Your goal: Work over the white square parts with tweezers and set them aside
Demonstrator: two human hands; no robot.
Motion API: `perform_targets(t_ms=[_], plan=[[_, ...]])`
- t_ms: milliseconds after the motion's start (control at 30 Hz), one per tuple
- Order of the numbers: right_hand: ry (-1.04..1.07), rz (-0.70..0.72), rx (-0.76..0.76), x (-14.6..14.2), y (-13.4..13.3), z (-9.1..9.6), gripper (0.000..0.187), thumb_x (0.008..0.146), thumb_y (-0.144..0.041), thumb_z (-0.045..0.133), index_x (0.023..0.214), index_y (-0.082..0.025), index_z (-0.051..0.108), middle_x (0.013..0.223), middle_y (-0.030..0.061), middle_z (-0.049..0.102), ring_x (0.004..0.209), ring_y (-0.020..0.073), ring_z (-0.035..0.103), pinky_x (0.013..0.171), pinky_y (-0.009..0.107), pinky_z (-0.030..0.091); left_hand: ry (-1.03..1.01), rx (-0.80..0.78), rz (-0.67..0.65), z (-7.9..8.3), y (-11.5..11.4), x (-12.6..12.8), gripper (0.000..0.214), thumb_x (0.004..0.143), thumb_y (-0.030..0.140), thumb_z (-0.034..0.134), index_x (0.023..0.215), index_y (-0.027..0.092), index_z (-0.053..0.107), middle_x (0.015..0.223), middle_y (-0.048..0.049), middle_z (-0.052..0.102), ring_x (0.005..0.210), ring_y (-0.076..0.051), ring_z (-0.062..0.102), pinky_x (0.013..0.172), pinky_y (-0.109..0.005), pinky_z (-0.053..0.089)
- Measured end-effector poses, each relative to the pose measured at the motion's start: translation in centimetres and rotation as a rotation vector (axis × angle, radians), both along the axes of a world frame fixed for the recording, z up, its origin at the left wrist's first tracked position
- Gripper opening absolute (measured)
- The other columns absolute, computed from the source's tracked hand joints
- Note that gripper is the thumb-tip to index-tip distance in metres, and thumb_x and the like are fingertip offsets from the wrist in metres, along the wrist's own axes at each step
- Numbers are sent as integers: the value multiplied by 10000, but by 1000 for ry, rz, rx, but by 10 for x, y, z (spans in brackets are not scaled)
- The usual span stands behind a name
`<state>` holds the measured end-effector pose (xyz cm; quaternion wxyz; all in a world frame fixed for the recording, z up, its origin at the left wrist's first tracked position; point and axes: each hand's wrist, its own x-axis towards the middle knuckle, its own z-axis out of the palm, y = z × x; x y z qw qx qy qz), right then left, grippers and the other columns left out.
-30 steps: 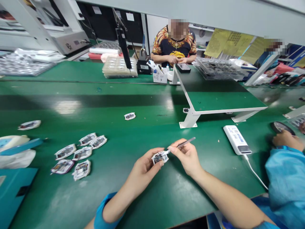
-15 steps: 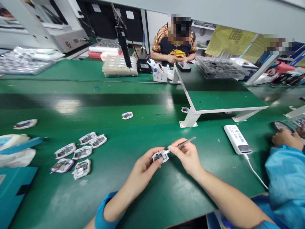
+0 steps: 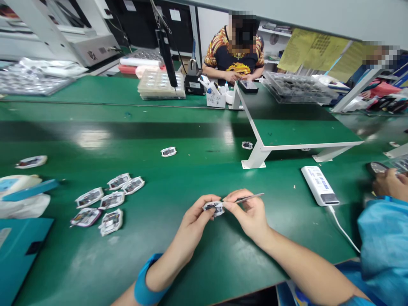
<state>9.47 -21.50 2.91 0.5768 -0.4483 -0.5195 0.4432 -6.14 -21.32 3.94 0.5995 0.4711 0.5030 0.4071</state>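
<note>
— Green assembly counter (image 3: 204,170), factory line, co-worker in patterned shirt (image 3: 235,54) opposite. Changed since a second ago?

— Lowered slightly, drawn closer: left hand (image 3: 194,221) pinching small white-edged circuit module (image 3: 213,207), right hand (image 3: 250,212) pinching thin grey metal probe (image 3: 247,198), tip now flatter at module's edge.

— Nearby?

— Six similar modules (image 3: 106,202) clustered left, white rectangular power pack (image 3: 319,185) right, white-legged raised shelf (image 3: 287,127) behind. Nothing blocking.

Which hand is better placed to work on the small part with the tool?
Right, probably: the right hand already holds the thin metal tool, tip at the small part, which the left hand pinches above the table.
</note>
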Motion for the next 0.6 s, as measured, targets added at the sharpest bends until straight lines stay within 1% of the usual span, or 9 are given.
perform_targets(t_ms=[200,300,433,600], plan=[[-56,-8,73,-1,-1,1,38,808,-257,730,783,-246,702,788,37,741,762,205,701,742,363,560,-15,-5,9,-3,0,1,151,785,270,602,896,205,680,816,-14,637,729,-167,540,672,-260,439],[-60,-13,87,-1,-1,3,32,809,-244,729,784,-249,710,785,36,744,760,207,702,738,362,557,34,49,-3,-5,0,0,150,804,274,583,901,212,680,824,-9,650,744,-171,554,685,-262,444],[-63,-14,104,0,-1,4,31,810,-222,729,795,-247,716,786,36,747,761,203,702,732,354,554,112,136,-27,-7,0,-1,163,833,269,550,926,216,672,873,-14,680,817,-190,602,751,-280,466],[-101,3,98,1,0,3,28,815,-234,727,792,-240,712,780,39,748,755,203,707,727,349,556,171,188,-68,-9,0,-4,186,849,269,529,969,215,660,930,-22,703,884,-204,632,801,-295,483]])
